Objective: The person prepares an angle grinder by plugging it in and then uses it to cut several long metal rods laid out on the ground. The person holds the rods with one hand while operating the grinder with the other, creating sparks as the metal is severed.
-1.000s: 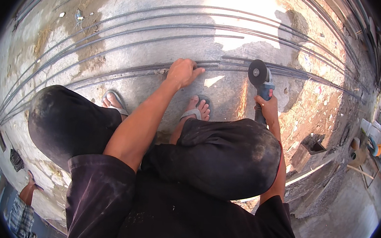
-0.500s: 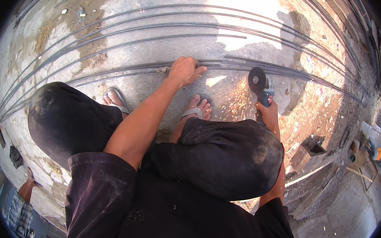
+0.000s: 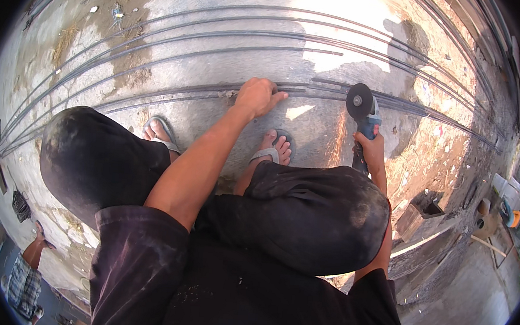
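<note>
Around the handle of an angle grinder my right hand is closed. Its dark round disc stands at the nearest bundle of steel rods, and a thin stream of sparks falls from there toward me. Whether the disc touches a rod is hard to see. My left hand is closed over the steel rods of the same bundle, left of the grinder, with the thumb pointing right. The fingertips are hidden behind the hand. My sandalled feet are on the ground just this side of the rods.
More long rods lie across the concrete beyond the bundle. A wooden box sits at the right, near an orange object. At the lower left are a black bag and another person's leg.
The sparks have shrunk from a wide spray to a thin stream. The grinder has shifted slightly right and its disc a little up. My left hand keeps its place on the rods.
</note>
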A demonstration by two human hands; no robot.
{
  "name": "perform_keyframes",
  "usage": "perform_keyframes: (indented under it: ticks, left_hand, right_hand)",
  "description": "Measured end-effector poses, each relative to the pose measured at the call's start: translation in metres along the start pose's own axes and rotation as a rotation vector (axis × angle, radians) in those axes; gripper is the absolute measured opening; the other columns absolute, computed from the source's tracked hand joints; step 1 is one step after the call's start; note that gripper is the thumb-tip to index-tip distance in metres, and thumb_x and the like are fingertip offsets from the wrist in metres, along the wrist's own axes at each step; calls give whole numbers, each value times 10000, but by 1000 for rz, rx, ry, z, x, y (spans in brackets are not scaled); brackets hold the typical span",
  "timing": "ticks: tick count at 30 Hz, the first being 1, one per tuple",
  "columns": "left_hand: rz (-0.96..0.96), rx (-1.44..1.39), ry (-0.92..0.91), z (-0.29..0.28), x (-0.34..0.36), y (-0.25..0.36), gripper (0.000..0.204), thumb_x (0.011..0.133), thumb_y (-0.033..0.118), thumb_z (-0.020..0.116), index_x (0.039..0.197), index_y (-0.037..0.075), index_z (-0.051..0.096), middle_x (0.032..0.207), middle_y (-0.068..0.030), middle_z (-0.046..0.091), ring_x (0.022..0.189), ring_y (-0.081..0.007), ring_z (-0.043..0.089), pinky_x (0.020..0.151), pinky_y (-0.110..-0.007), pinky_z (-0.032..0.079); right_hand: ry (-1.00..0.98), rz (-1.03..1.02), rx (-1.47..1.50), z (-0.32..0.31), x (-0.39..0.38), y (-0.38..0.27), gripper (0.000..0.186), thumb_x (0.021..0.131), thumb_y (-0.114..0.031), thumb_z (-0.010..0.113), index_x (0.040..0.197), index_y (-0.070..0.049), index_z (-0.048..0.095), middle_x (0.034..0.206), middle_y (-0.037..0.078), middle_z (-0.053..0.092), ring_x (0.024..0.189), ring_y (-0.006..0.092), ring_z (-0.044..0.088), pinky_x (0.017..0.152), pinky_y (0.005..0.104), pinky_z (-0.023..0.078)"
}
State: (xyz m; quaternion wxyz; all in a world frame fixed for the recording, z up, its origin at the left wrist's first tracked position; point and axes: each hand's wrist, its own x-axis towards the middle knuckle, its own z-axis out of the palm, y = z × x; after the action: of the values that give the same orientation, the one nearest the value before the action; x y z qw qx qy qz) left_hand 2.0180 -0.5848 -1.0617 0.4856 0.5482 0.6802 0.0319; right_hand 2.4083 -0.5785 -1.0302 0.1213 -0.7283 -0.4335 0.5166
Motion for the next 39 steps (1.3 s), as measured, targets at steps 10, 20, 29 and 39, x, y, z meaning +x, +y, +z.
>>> perform_keyframes:
  ticks: [10,20,29,39]
  left_hand:
    - [-13,18,-12,0,1,0,485,1021,476,717,1163,25,830,1086,-233,805,1107,-391,758,1035,-469,571]
    - [-6,-3,-2,2,3,-4,493,1010,479,729,1143,16,832,1074,-236,804,1099,-401,755,1028,-474,572]
    - [-2,-21,0,2,2,-3,479,1006,476,734,1133,26,837,1052,-236,805,1070,-399,761,1011,-477,577]
    - [2,-7,2,2,3,-4,492,1007,493,733,1147,32,835,1076,-240,803,1092,-397,757,1014,-470,575]
  right_hand:
    - [1,19,-2,-1,-5,-2,309,853,-179,832,1027,31,688,816,71,685,622,181,672,590,345,555]
    - [-15,60,-33,-6,-10,6,305,847,-176,832,1021,31,691,814,74,692,635,183,679,583,349,551]
    - [-35,66,-72,-9,-16,3,302,840,-176,823,1029,20,690,848,72,687,688,165,670,623,351,588]
    - [-21,44,-51,-9,-9,-5,311,839,-195,827,1021,21,697,821,62,681,651,173,667,605,355,567]
